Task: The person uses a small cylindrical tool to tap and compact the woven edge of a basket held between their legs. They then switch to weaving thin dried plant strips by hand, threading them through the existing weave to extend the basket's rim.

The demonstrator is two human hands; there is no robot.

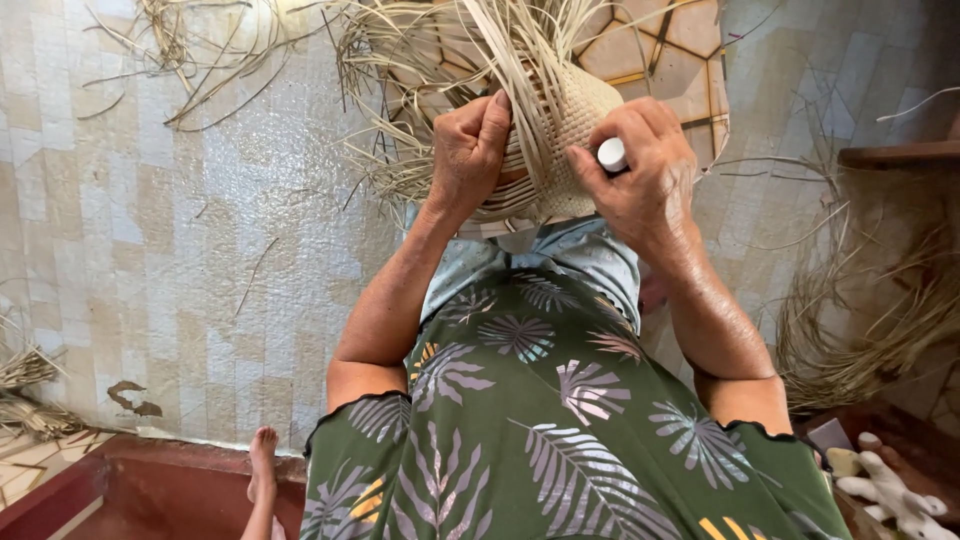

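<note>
Green leaf-print dress (560, 420) below hands; loose straw bundle (860, 330) lies right.

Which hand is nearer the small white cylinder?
Right. The right hand holds the small white cylinder in its fingers; the left hand grips pale woven straw work beside it.
</note>
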